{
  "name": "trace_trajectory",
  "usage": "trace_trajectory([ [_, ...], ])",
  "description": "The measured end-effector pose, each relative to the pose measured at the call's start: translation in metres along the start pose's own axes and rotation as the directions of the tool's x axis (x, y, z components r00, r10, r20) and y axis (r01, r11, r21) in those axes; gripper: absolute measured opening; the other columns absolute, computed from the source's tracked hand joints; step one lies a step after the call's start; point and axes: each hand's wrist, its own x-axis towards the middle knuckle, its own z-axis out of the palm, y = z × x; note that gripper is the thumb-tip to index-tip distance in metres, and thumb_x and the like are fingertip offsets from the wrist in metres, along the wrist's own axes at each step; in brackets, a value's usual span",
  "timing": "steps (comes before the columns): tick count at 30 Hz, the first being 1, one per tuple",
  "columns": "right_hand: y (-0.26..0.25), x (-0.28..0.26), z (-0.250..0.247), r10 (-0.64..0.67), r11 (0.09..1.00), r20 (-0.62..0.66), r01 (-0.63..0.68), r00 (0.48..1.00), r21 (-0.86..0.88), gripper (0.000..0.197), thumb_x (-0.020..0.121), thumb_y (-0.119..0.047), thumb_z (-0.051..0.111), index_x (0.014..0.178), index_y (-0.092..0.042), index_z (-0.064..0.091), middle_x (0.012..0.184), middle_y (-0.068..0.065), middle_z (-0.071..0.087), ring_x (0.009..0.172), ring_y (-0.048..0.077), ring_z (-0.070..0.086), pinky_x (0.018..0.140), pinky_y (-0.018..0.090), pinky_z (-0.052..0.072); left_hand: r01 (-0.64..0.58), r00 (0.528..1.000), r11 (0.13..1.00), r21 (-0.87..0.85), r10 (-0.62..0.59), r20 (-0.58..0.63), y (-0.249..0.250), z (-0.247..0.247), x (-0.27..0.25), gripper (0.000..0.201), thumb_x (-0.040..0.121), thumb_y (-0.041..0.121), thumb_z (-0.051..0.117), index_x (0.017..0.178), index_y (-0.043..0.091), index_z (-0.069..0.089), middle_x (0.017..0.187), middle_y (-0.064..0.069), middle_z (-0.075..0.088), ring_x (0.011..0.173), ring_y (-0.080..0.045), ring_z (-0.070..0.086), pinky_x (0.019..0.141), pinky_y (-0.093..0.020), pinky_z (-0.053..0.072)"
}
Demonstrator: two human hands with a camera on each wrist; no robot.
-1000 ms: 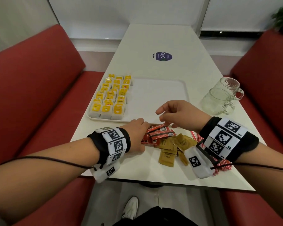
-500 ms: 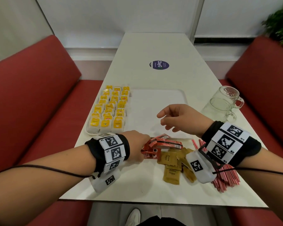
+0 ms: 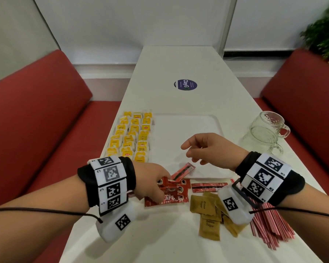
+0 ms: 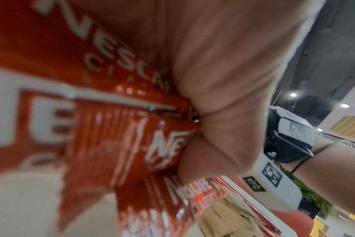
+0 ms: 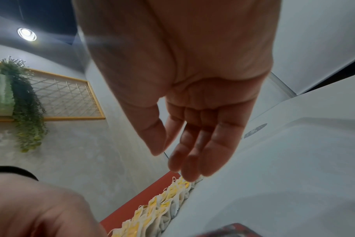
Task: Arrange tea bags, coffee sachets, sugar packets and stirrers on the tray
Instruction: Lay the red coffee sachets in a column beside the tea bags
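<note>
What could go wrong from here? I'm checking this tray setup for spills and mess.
1. The left hand grips a bunch of red coffee sachets; one sachet sticks out toward the white tray and may slip from the grip.
2. The open right hand hovers over the tray; swinging right could knock the clear glass mugs.
3. The red striped stirrers lie under the right wrist, near the table edge, and could be swept off.
</note>
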Motion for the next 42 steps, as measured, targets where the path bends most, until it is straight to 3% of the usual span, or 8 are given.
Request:
trace_trajectory([
  [5, 0.000, 0.008, 0.001, -0.016, 0.999, 0.044, 0.017, 0.999, -0.029, 0.024, 0.089, -0.005, 0.055, 0.103, -0.020, 0.069, 0.079, -0.006, 0.064, 0.075, 0.009, 0.064, 0.065, 0.017, 0.052, -0.030, 0.999, 0.995, -0.095, 0.033, 0.029, -0.006, -0.009, -0.001, 0.022, 0.082, 0.021, 0.062, 0.103, 0.024, 0.060, 0.081, 0.004, 0.064, 0.064, -0.014, 0.059, 0.058, -0.026, 0.052],
  [11, 0.003, 0.020, -0.001, -0.069, 0.983, 0.007, 0.069, 0.998, -0.168, 0.023, 0.087, -0.010, 0.059, 0.098, -0.027, 0.069, 0.088, -0.008, 0.068, 0.077, 0.003, 0.062, 0.072, 0.020, 0.049, -0.197, 0.977, 0.916, -0.349, 0.153, -0.149, -0.009, -0.035, -0.011, 0.029, 0.077, 0.018, 0.055, 0.097, -0.003, 0.052, 0.076, -0.008, 0.055, 0.066, -0.022, 0.052, 0.060, -0.032, 0.047],
  [18, 0.005, 0.024, 0.019, -0.030, 0.682, 0.214, 0.177, 0.976, -0.710, 0.045, 0.085, -0.007, 0.056, 0.119, -0.036, 0.062, 0.119, -0.008, 0.059, 0.108, 0.011, 0.054, 0.094, 0.030, 0.047, -0.227, 0.936, 0.864, -0.449, 0.065, -0.347, -0.011, -0.050, -0.003, 0.021, 0.085, 0.010, 0.050, 0.101, -0.003, 0.054, 0.083, -0.016, 0.067, 0.065, -0.020, 0.064, 0.067, -0.035, 0.053],
  [27, 0.004, 0.037, 0.024, 0.009, 0.561, 0.234, 0.189, 0.972, -0.806, 0.024, 0.086, -0.030, 0.058, 0.109, -0.028, 0.063, 0.101, -0.007, 0.060, 0.093, 0.015, 0.055, 0.076, 0.028, 0.044, -0.266, 0.867, 0.818, -0.510, -0.028, -0.497, -0.016, -0.050, 0.011, 0.012, 0.089, 0.012, 0.042, 0.079, 0.011, 0.049, 0.071, -0.001, 0.061, 0.050, -0.012, 0.054, 0.048, -0.021, 0.044],
  [31, 0.002, 0.035, 0.005, 0.021, 0.744, 0.166, 0.095, 0.986, -0.662, 0.023, 0.094, -0.025, 0.049, 0.107, -0.024, 0.067, 0.091, -0.006, 0.067, 0.081, 0.011, 0.059, 0.076, 0.028, 0.049, -0.289, 0.849, 0.784, -0.550, -0.055, -0.526, -0.025, -0.052, 0.015, 0.015, 0.090, 0.015, 0.042, 0.075, 0.012, 0.046, 0.068, -0.002, 0.058, 0.049, -0.013, 0.052, 0.048, -0.023, 0.042],
  [34, -0.002, 0.031, -0.008, 0.080, 0.949, 0.138, -0.033, 0.987, -0.315, 0.023, 0.097, -0.019, 0.047, 0.107, -0.019, 0.068, 0.080, -0.007, 0.064, 0.069, 0.005, 0.063, 0.066, 0.023, 0.054, -0.314, 0.842, 0.760, -0.569, -0.054, -0.537, -0.029, -0.054, 0.018, 0.025, 0.093, 0.028, 0.048, 0.073, 0.013, 0.045, 0.064, -0.001, 0.054, 0.047, -0.015, 0.050, 0.050, -0.025, 0.041],
  [37, -0.008, 0.027, -0.015, 0.084, 0.995, 0.149, -0.076, 0.985, -0.063, 0.019, 0.095, -0.014, 0.055, 0.108, -0.014, 0.068, 0.079, -0.002, 0.067, 0.064, 0.008, 0.064, 0.057, 0.020, 0.051, -0.327, 0.844, 0.748, -0.577, -0.043, -0.534, -0.029, -0.055, 0.018, 0.037, 0.085, 0.046, 0.061, 0.069, 0.016, 0.047, 0.057, 0.002, 0.049, 0.044, -0.014, 0.048, 0.047, -0.023, 0.040],
  [42, -0.013, 0.026, -0.018, 0.074, 0.992, 0.130, -0.086, 0.989, 0.095, 0.016, 0.088, -0.012, 0.066, 0.103, -0.012, 0.072, 0.078, 0.004, 0.071, 0.059, 0.010, 0.063, 0.052, 0.019, 0.049, -0.321, 0.838, 0.687, -0.652, -0.114, -0.534, -0.030, -0.054, 0.019, 0.039, 0.066, 0.035, 0.083, 0.090, 0.013, 0.062, 0.055, 0.002, 0.053, 0.044, -0.012, 0.047, 0.044, -0.022, 0.038],
])
